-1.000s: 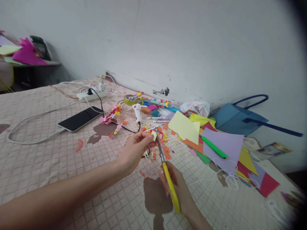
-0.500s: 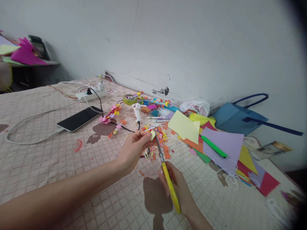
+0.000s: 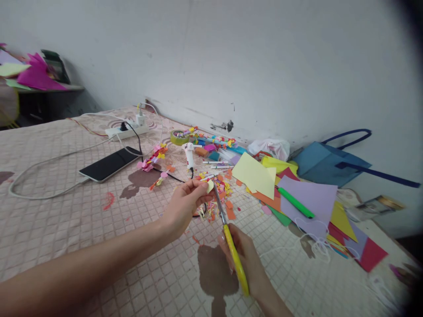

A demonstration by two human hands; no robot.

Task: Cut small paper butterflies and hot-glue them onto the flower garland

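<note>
Between the thumb and fingers of my left hand (image 3: 187,200) is a small piece of pale yellow paper (image 3: 210,186). My right hand (image 3: 245,253) is closed around the yellow handles of a pair of scissors (image 3: 235,255). The blades point up and away, with their tips right beside the paper's right edge; whether they touch it I cannot tell. Under and behind both hands lies a heap of colourful paper scraps (image 3: 224,187). A white glue gun (image 3: 188,156) stands just beyond my left hand, its black cord running down to the scraps.
To the left lie a phone (image 3: 110,164) on a cable and a white power strip (image 3: 127,130). Coloured paper sheets (image 3: 307,198), a green cutter (image 3: 295,202) and white string (image 3: 320,248) lie right. Behind are a roll of tape (image 3: 179,138) and a blue bag (image 3: 330,164).
The view has shifted very slightly. Both hands, the paper piece and the scissors stay in nearly the same place.
</note>
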